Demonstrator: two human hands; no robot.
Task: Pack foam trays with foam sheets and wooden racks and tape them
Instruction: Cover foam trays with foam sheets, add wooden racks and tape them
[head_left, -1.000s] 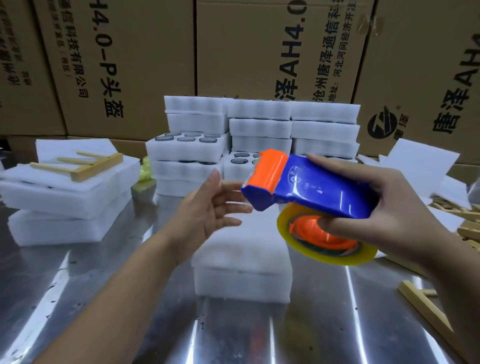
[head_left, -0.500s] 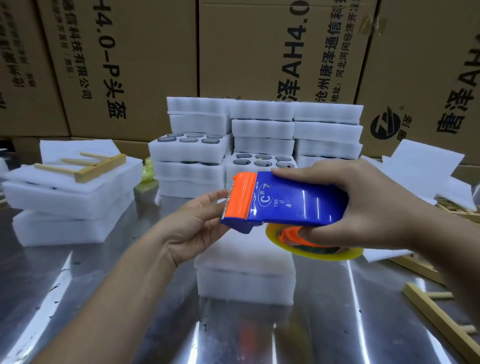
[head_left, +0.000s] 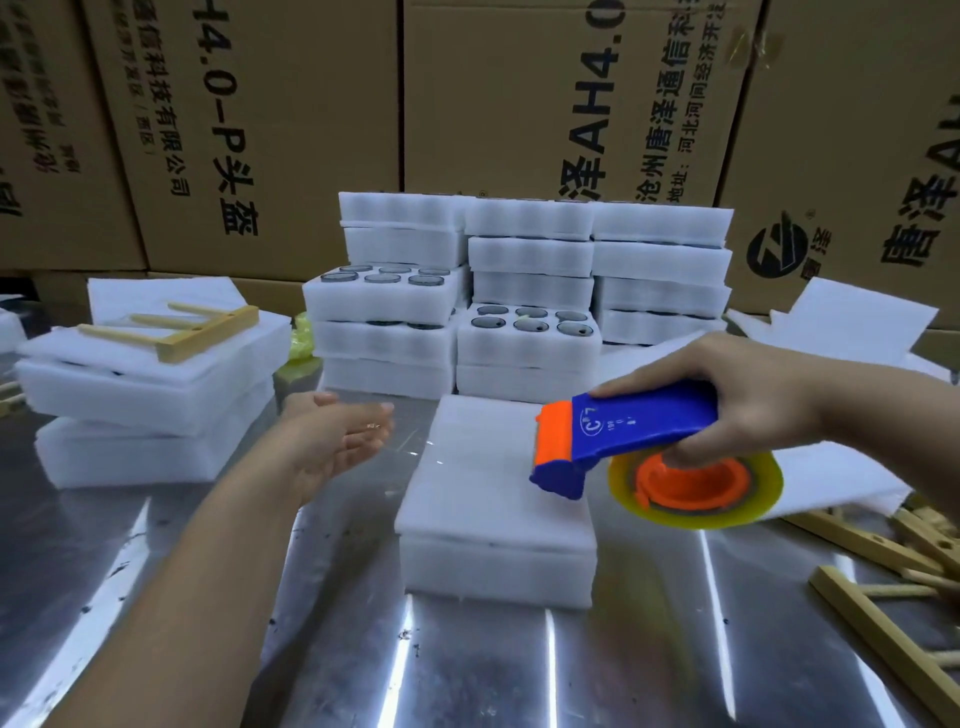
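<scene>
Shiny metal bench (head_left: 156, 597), cardboard boxes (head_left: 311, 130) behind. My left hand (head_left: 332, 441) has come off the orange end of the tape dispenser (head_left: 639, 431) and is open now, left of the foam tray (head_left: 493, 509). On my right hand (head_left: 737, 395) the grip is wrapped round the dispenser, lower now over the tray's right side. Tray's white, covered, mid-bench.

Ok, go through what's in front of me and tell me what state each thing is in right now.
front foam tray, covered by a foam sheet, no tape visible.
tape dispenser, roll loaded, held over the front foam tray.
right hand, gripping the tape dispenser.
left hand, open, fingers straight, holding nothing.
rear foam trays, two uncovered, cells filled.
wooden rack, lying flat on the left foam stack.
</scene>
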